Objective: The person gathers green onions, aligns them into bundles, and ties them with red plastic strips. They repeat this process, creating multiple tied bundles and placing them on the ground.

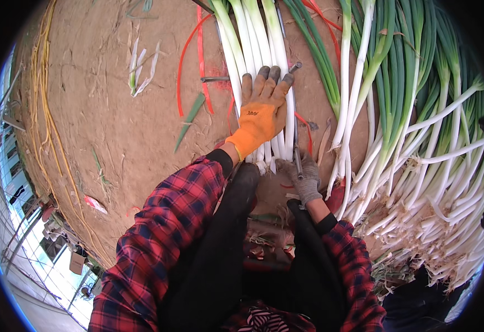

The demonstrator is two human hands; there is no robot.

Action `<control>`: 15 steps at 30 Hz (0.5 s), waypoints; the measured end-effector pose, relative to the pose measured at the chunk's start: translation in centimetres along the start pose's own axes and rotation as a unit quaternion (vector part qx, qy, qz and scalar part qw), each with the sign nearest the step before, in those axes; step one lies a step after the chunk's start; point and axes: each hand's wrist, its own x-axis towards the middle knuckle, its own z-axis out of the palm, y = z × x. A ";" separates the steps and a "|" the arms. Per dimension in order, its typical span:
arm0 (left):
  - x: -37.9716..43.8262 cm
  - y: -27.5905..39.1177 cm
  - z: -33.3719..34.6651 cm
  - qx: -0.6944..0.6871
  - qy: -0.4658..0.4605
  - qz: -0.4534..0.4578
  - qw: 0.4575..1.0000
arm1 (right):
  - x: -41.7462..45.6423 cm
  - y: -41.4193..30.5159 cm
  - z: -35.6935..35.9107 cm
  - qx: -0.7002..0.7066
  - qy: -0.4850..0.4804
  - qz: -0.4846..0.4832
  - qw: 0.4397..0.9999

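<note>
My left hand [262,112], in an orange glove with dark fingertips, lies palm down across a row of long green onions [253,39]. Its fingers stretch out over the white stalks; the thumb is mostly hidden. The stalks lie between metal rods of a low frame [216,79], root ends towards me. My right hand [306,176], in a grey knit glove, is low at the root ends, beside a metal rod [297,162]. Its fingers are blurred and partly behind the rod, so their grip is unclear. Red plastic strips [201,54] run beside and under the frame.
A large heap of green onions [424,166] covers the ground at right, roots towards me. Yellow cords [44,95] trail over the bare soil [113,124] at left. A loose green leaf [190,120] and pale peelings [138,70] lie there too. My knees flank the root ends.
</note>
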 end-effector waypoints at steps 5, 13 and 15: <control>-0.6 2.0 -1.6 -0.032 -0.105 -0.013 0.994 | 0.5 1.6 0.6 0.065 0.006 0.010 0.998; -1.4 1.5 0.9 0.061 -0.083 0.012 0.995 | -1.9 -6.4 -3.6 0.001 0.067 0.023 0.998; -0.5 1.6 0.8 0.062 -0.064 0.003 0.996 | -1.7 -7.8 -4.7 -0.040 0.063 0.063 0.995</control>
